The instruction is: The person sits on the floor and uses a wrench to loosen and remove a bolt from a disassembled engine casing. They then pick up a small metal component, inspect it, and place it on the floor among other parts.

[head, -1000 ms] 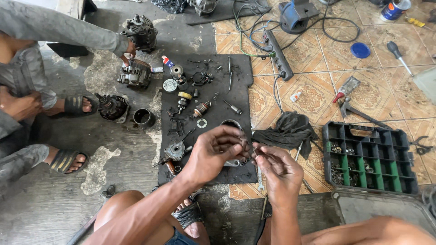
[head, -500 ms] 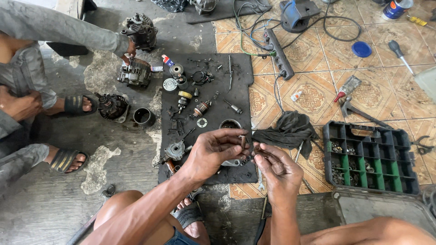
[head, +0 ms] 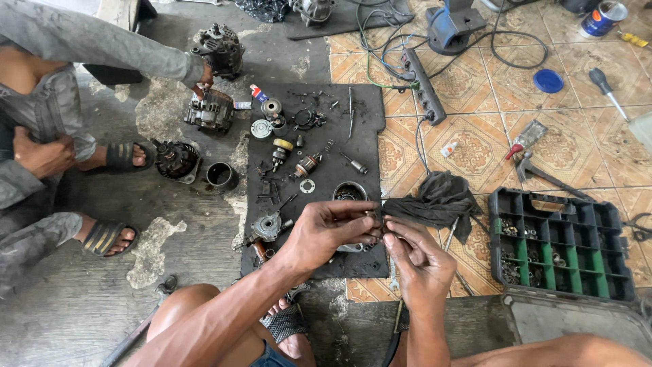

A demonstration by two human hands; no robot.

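My left hand (head: 329, 228) and my right hand (head: 421, 261) meet over the near edge of a black rubber mat (head: 367, 115), fingertips pinched together on a small metal part (head: 375, 219) that is mostly hidden by the fingers. Just beyond the fingers lies a round metal housing (head: 349, 193), and a dark oily rag (head: 435, 200) lies right of it on the tiles. Several dismantled motor parts, among them an armature (head: 308, 165) and a gear piece (head: 269, 224), are spread on the mat.
Another person squats at the left, a hand (head: 204, 75) on an alternator (head: 209, 111). A black and green parts organiser (head: 560, 241) sits at the right. A power strip (head: 422, 85), hammer (head: 543, 175), screwdriver (head: 606, 90), blue lid (head: 547, 80) and can (head: 603, 18) lie on the tiles.
My hands have closed in on each other, the fingertips working the small part. The other person at the left has hardly moved.
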